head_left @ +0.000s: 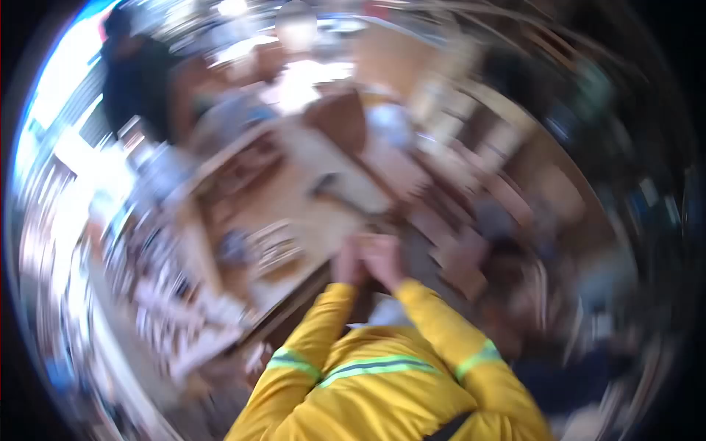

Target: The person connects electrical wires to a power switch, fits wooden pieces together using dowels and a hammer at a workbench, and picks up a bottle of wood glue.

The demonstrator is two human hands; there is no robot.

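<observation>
Both hands are close together at the front edge of a wooden work surface (316, 228), below yellow sleeves with reflective bands. My left hand (348, 262) is on the left side and my right hand (383, 259) is beside it, seemingly touching. Motion blur smears the fingers, so their pose and anything between them cannot be made out. Just beyond the hands lies a dark hammer-like tool (334, 189), its handle pointing toward them. Left of the hands is a blurred stack of pale slatted pieces (273, 246).
Stacked wooden pieces (448, 184) stand to the right. Many small wood pieces (165, 294) lie at the left. A brown block-like object (336, 120) is at the back of the surface. Another person in dark clothing (136, 81) is at the upper left.
</observation>
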